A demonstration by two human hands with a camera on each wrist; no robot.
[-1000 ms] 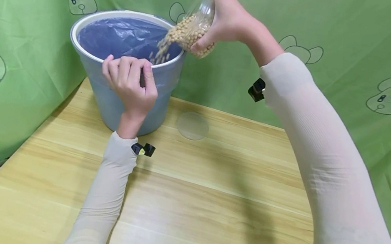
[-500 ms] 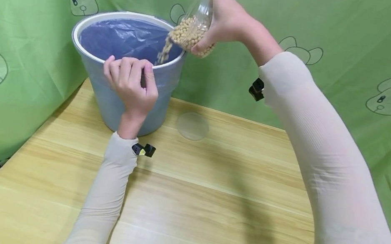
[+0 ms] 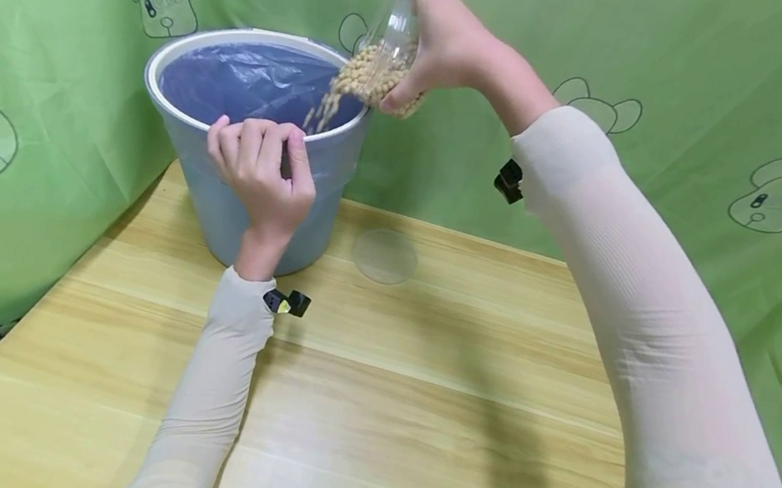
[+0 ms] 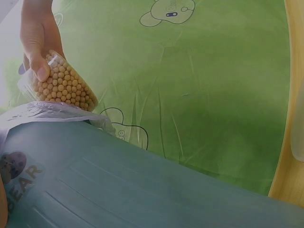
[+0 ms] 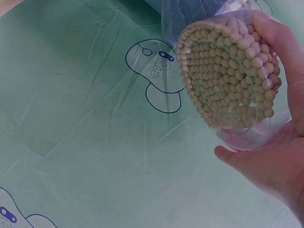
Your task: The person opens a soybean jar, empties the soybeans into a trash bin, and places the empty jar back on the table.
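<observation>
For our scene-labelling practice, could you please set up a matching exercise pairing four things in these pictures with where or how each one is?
Things:
1. clear jar
2. bucket
3. round clear lid
4. soybeans

States:
A. lies flat on the wooden table, right of the bucket
B. tipped mouth-down, held by the right hand
C. spilling past the rim into the blue liner
D. stands in the table's far left corner, its rim gripped by the left hand

Pairs: 1-B, 2-D, 3-A, 4-C
</observation>
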